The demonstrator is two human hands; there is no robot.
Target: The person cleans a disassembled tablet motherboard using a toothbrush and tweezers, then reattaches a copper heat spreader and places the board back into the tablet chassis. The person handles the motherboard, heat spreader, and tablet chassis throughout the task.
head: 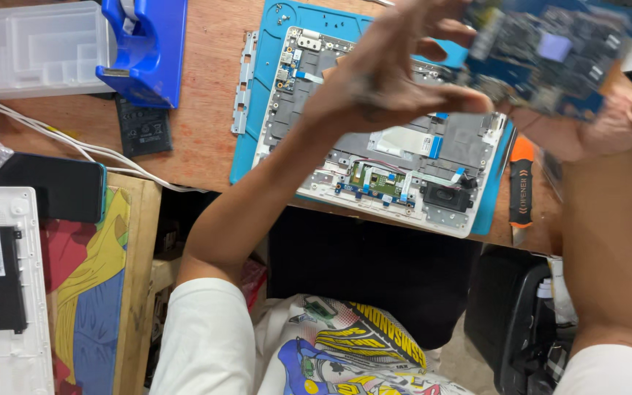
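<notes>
Head view looks down on both hands raised above the tabletop [206,146], holding a blue circuit board [550,51] between them, blurred by motion. The right hand [594,124] cups the board from beneath, palm up, its fingers hidden under the board, so their closure cannot be told beyond that they carry it. The left hand [385,73] reaches in from the left, fingers [448,33] loosely curled and a little spread, with the fingertips at the board's left edge; whether they truly pinch it is unclear through the blur. The board's long axis runs roughly left to right, tilted slightly down toward the right, and it lies up and to the right of the left hand, so the right hand is plainly the nearer one. Directly below, well apart from the lifted board, an opened laptop chassis [404,168] rests on a blue work mat [246,157]. An orange-handled tool [521,183] lies just beside the mat's right edge, and a blue tape dispenser [148,51] stands at upper left.
</notes>
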